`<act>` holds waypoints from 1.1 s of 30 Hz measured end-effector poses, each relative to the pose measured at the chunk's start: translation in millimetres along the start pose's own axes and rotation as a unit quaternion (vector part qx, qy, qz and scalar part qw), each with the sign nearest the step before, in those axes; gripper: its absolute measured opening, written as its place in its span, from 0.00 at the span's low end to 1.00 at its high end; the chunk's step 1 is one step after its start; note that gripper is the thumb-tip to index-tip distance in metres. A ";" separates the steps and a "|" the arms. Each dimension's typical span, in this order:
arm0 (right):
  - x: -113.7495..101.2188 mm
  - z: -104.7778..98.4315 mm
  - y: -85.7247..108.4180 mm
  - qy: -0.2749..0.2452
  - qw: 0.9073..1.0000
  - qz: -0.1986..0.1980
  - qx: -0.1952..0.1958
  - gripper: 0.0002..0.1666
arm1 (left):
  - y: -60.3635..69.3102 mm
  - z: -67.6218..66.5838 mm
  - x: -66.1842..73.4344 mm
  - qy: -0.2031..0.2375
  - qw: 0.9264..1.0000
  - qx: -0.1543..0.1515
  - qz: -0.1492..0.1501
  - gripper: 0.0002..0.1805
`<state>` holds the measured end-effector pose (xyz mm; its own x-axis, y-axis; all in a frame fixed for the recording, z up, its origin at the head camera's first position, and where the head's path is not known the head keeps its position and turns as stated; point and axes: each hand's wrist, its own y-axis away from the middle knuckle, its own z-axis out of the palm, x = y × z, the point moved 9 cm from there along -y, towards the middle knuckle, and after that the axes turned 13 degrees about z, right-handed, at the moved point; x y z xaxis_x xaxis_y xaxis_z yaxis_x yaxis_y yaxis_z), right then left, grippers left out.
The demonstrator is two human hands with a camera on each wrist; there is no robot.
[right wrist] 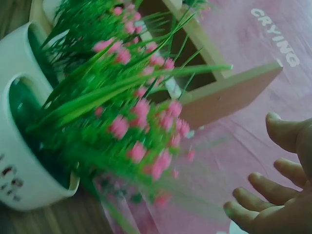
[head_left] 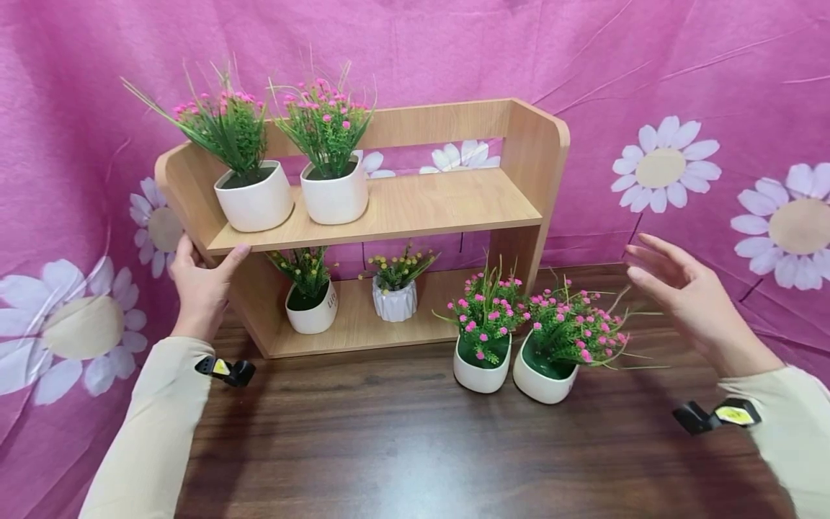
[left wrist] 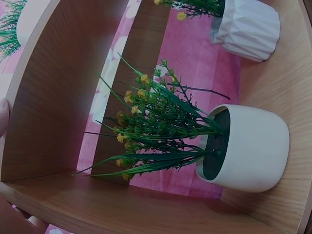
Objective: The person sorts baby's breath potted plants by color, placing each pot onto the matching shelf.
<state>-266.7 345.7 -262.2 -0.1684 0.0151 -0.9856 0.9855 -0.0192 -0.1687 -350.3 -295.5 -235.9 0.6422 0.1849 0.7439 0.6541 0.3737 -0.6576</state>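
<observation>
My left hand holds the left side of a small two-tier wooden shelf; its thumb lies at the upper board's front corner and its fingers reach round the side panel. My right hand is held in the air at the right, fingers spread and holding nothing. Nearest to it stands a white pot with pink flowers, its blades of grass reaching toward the fingers. Close beside that pot is another pink-flowered pot. Both stand on the table in front of the shelf's right end.
Two white pots of pink flowers, one at the left and one beside it, stand on the upper board. Below are a yellow-flowered smooth pot and a ridged white pot. Pink daisy-print cloth hangs behind the dark table.
</observation>
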 end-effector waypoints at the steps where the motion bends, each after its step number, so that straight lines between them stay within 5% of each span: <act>1: 1.7 -4.6 3.9 -0.002 1.000 -0.008 0.010 0.34 | 0.2 0.0 0.2 -0.002 1.000 -0.001 0.000 0.38; 6: 16.1 -22.3 20.6 -0.022 0.999 -0.027 0.029 0.33 | 0.7 -1.1 -0.4 -0.016 1.000 -0.005 -0.002 0.39; 12: 45.6 -34.1 37.5 -0.106 0.993 -0.041 -0.017 0.29 | 0.0 -1.2 -0.1 -0.009 1.000 -0.004 0.002 0.40; 15: 64.2 -39.1 46.3 -0.083 0.996 -0.033 -0.013 0.29 | 0.1 -0.4 0.1 0.003 1.000 -0.002 0.000 0.40; 24: 127.4 -31.7 70.1 -0.036 0.998 0.056 0.008 0.36 | -1.1 0.4 -1.3 0.023 1.000 0.004 -0.006 0.42; 33: 164.9 14.9 82.5 0.040 0.986 0.159 0.007 0.41 | -1.7 0.2 -3.2 0.016 1.000 0.000 -0.013 0.42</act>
<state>-213.5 331.7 -438.8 0.1527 0.0844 -0.9847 0.9876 -0.0485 0.1491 -353.6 -296.5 -237.1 0.6373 0.1453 0.7568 0.6709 0.3786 -0.6376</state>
